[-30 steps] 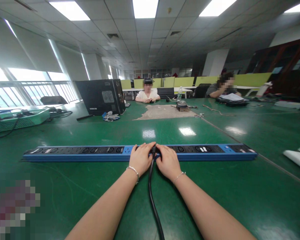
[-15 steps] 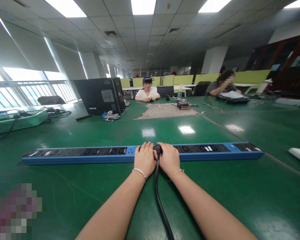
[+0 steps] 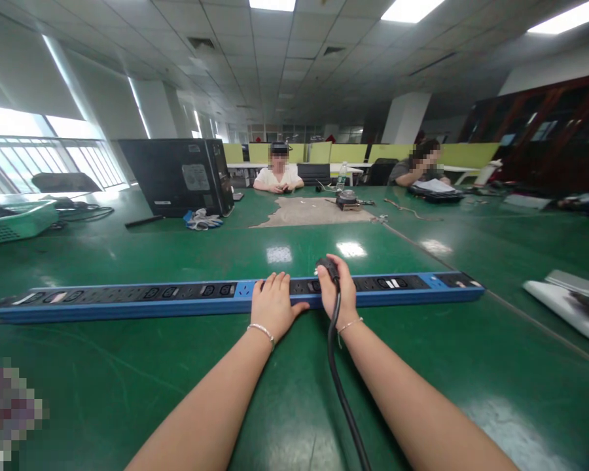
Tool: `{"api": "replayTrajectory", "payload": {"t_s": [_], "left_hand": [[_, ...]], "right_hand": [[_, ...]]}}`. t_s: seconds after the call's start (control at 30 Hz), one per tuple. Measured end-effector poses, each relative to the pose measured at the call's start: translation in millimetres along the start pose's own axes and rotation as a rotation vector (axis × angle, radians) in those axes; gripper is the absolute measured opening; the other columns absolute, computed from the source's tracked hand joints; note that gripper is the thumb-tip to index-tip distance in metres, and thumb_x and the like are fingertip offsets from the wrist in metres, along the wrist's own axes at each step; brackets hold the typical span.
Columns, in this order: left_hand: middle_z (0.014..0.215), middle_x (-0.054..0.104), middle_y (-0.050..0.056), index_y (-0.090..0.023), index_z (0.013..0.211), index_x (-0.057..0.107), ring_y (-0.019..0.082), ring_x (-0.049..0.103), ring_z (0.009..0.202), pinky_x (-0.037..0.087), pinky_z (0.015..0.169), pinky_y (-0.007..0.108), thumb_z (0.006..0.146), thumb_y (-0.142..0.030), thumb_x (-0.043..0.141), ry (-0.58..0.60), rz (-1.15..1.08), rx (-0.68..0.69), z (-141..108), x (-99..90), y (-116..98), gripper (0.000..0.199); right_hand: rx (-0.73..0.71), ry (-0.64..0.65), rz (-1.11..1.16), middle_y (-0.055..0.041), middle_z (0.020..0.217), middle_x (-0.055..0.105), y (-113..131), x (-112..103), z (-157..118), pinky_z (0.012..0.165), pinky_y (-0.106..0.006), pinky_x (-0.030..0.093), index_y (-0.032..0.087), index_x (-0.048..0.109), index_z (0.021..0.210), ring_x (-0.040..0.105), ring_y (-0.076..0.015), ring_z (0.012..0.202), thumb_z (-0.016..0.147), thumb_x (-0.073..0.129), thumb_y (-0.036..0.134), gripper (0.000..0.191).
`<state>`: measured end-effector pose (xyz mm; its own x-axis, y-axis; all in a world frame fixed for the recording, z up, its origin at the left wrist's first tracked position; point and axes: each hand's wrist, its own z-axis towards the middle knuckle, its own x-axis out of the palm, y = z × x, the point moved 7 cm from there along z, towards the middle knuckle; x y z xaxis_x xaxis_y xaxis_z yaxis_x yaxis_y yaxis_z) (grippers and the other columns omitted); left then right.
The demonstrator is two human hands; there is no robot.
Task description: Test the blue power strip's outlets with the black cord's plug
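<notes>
A long blue and black power strip [image 3: 127, 306] lies crosswise on the green table, with rows of sockets along its top. My left hand [image 3: 271, 306] grips it near the middle, fingers laid over the top and thumb along the near side. Just right of that, my right hand [image 3: 341, 297] pinches a black plug [image 3: 328, 268] between thumb and fingers. The plug is above the strip and out of the sockets, its metal pins facing left. From it a thick black cord [image 3: 338, 356] runs down toward me between my forearms.
A black computer case [image 3: 177, 176] stands at the back left, with gloves [image 3: 203, 220] beside it. Far left is a green basket [image 3: 19, 226]. A white object [image 3: 564, 307] lies at right. Two people [image 3: 279, 176] sit across the green table [image 3: 186, 252].
My right hand has lifted the plug up off the strip and moved to the right, away from my left hand. My left hand stays on the strip. The view has shifted slightly.
</notes>
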<state>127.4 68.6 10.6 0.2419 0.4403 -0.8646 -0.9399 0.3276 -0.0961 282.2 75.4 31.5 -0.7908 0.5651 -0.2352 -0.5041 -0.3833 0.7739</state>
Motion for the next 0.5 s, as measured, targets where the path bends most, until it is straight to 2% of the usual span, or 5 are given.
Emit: {"api": "replayTrajectory", "payload": {"t_s": [0.13, 0.23, 0.33, 0.5], "left_hand": [[0.133, 0.052, 0.013, -0.015, 0.127, 0.047, 0.028, 0.042, 0.125, 0.026, 0.104, 0.045, 0.078, -0.06, 0.049, 0.028, 0.012, 0.002, 0, 1.8, 1, 0.067], [0.133, 0.051, 0.013, -0.015, 0.128, 0.047, 0.028, 0.041, 0.125, 0.025, 0.104, 0.045, 0.078, -0.061, 0.048, 0.03, 0.011, 0.009, 0, 2.0, 1, 0.068], [0.133, 0.052, 0.013, -0.014, 0.128, 0.047, 0.028, 0.041, 0.125, 0.026, 0.104, 0.045, 0.078, -0.061, 0.048, 0.033, 0.007, 0.01, 1, 2.1, 1, 0.069], [0.132, 0.052, 0.013, -0.013, 0.128, 0.047, 0.028, 0.042, 0.125, 0.026, 0.104, 0.045, 0.077, -0.062, 0.049, 0.035, 0.008, 0.006, 1, 1.7, 2, 0.07]], "right_hand": [[0.018, -0.093, -0.043, -0.0073, 0.098, 0.068, -27, -51, 24, 0.087, -0.038, 0.045, 0.018, 0.062, 0.107, 0.06, -0.0226, 0.093, 0.081, 0.046, 0.048, 0.043], [0.048, -0.062, -0.12, -0.0082, 0.102, 0.068, -52, -80, 37, 0.09, -0.039, 0.044, 0.018, 0.065, 0.105, 0.06, -0.0237, 0.097, 0.079, 0.047, 0.051, 0.045], [0.097, 0.024, -0.223, -0.0075, 0.097, 0.069, -71, -89, 42, 0.086, -0.04, 0.046, 0.019, 0.064, 0.106, 0.062, -0.024, 0.091, 0.076, 0.05, 0.053, 0.047], [0.076, 0.137, -0.33, -0.0055, 0.088, 0.07, -77, -88, 44, 0.083, -0.038, 0.047, 0.022, 0.068, 0.094, 0.063, -0.0232, 0.086, 0.077, 0.049, 0.05, 0.039]]}}
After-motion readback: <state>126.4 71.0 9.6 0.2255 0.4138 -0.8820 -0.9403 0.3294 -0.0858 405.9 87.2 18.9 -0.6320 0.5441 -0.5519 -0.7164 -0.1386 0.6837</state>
